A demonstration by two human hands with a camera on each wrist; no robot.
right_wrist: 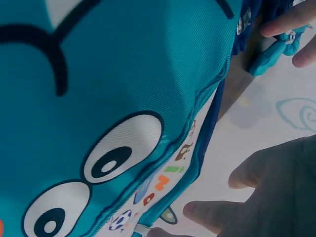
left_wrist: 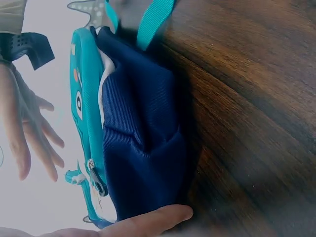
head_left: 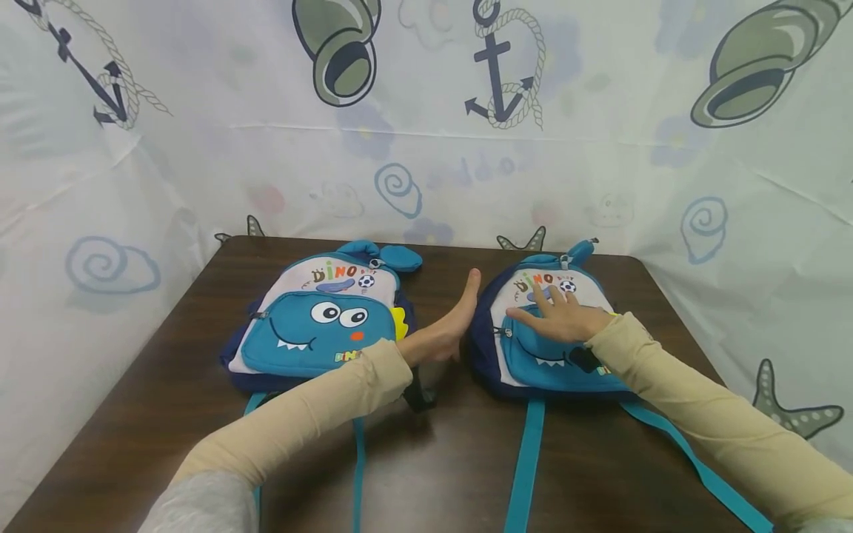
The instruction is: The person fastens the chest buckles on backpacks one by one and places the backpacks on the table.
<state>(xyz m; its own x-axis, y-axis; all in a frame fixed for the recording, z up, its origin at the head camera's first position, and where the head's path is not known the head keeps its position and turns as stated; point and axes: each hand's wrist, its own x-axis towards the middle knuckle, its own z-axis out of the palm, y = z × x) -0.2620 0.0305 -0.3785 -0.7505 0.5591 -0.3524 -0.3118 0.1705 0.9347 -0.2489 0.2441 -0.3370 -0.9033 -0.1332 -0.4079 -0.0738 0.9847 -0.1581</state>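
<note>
Two matching dinosaur backpacks lie front side up: a left backpack (head_left: pixel 320 326) and a right backpack (head_left: pixel 553 355), each with a teal pocket, white upper panel and navy sides. My left hand (head_left: pixel 443 333) stands edge-on between them, fingers straight, close beside the right backpack's navy side (left_wrist: pixel 143 133); whether it touches cannot be told. Over the front of the right backpack, my right hand (head_left: pixel 566 318) is held with fingers spread and nothing in them. The left wrist view shows a gap between this right hand (left_wrist: pixel 29 118) and the pocket.
Teal straps (head_left: pixel 526 466) trail from both backpacks toward the near side of the brown wooden table (head_left: pixel 440 459). A white patterned cloth (head_left: pixel 426 111) hangs behind and at the sides. The left backpack's teal top piece (head_left: pixel 400 257) lies near the table's far edge.
</note>
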